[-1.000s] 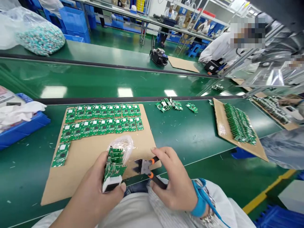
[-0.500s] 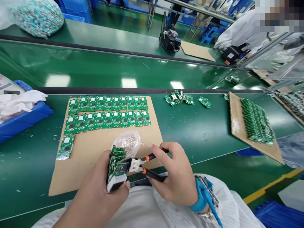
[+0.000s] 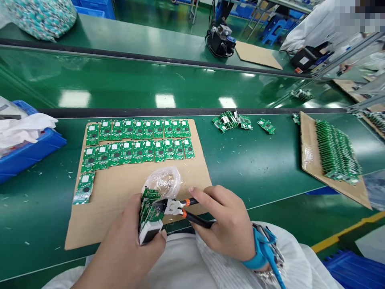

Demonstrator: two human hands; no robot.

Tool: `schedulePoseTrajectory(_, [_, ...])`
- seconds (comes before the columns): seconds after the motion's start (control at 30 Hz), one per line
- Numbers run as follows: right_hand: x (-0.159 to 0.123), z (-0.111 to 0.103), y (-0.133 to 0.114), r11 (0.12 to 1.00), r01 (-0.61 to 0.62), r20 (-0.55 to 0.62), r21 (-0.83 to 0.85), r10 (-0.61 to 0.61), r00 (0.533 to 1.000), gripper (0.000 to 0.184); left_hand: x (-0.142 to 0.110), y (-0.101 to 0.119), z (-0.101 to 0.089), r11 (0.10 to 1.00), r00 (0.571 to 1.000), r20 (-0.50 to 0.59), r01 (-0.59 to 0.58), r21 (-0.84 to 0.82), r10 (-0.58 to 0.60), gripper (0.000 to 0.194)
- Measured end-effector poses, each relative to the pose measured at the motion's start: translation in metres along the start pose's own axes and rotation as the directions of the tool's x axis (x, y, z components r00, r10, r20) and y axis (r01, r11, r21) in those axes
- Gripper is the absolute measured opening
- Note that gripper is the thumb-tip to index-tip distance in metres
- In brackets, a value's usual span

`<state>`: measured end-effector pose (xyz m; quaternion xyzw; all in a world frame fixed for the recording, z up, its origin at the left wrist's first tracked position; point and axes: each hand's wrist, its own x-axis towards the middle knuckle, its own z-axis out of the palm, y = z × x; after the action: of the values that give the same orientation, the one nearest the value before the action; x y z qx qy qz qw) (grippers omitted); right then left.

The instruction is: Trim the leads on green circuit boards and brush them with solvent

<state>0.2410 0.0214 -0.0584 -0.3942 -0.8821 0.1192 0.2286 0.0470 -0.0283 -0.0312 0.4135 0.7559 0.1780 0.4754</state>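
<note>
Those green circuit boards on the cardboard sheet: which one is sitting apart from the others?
It's the single board at the lower left of the cardboard sheet, lying alone just below the left end of the two tightly packed rows instead of in line with them.

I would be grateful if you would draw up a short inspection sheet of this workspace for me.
Surface: green workbench with a cardboard sheet on it.
Job's things: left hand holds a stack of circuit boards; right hand holds side cutters, tips at that stack.
Clutter: small pale clippings on the bench; clear plastic bag beside the stack; loose boards further along.
Grippers: nothing seen; bare hands only.
Cables: blue wrist-strap cord at the right wrist.
Surroundings: blue crate with white cloth at left; co-worker in a white coat at the far bench.
</note>
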Motion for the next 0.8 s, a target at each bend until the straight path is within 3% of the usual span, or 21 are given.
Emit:
schedulePoseTrajectory(0.23, [-0.011,-0.005,-0.004,0.994,-0.072,0.140,0.078,0.061,0.988,0.047,-0.004,-0.008,0.000,0.999,0.996,0.085,0.027,0.021,-0.029,0.028])
schedulePoseTrajectory(0.4, [-0.015,-0.007,-0.005,0.990,-0.125,0.204,0.063,0.110,0.973,0.050,-0.005,-0.009,-0.001,0.998,0.993,0.112,0.045,-0.043,-0.039,0.040])
schedulePoseTrajectory(0.63, [-0.009,-0.013,0.004,0.998,-0.061,0.061,-0.032,0.063,0.996,0.050,-0.009,-0.007,-0.002,0.999,0.998,0.058,0.010,-0.043,-0.008,0.042])
schedulePoseTrajectory(0.8, [-0.001,-0.017,0.010,0.990,0.026,0.042,-0.137,-0.021,0.999,0.048,-0.015,-0.008,-0.001,0.997,0.997,-0.024,-0.076,-0.033,0.075,0.046])
